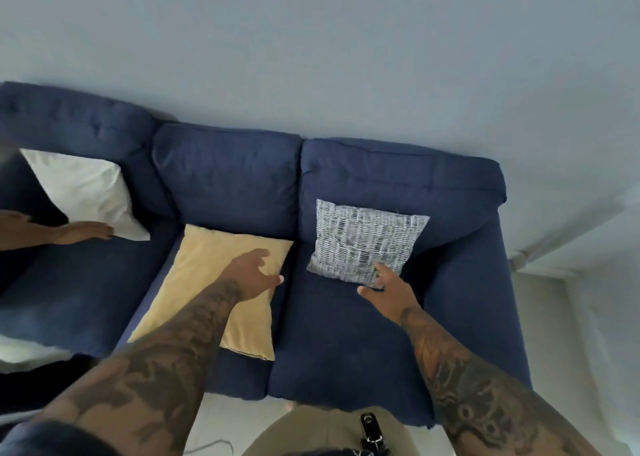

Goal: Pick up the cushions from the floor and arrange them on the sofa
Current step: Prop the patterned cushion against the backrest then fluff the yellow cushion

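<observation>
A dark blue sofa (346, 345) fills the middle of the head view. A grey-and-white patterned cushion (363, 241) leans against the right backrest. My right hand (388, 287) reaches to its lower edge, fingers spread, holding nothing. A yellow cushion (207, 282) lies flat across the seam between the middle and left seats. My left hand (254, 274) hovers open over its upper right part. A white cushion (86, 192) leans in the left corner, with another person's hand (86, 232) touching its lower edge.
A pale wall (311, 57) stands behind the sofa. Light floor (554, 334) shows to the right of the armrest and in front of the sofa. A small black device (370, 431) hangs at my waist. A white object (20, 351) lies at the left edge.
</observation>
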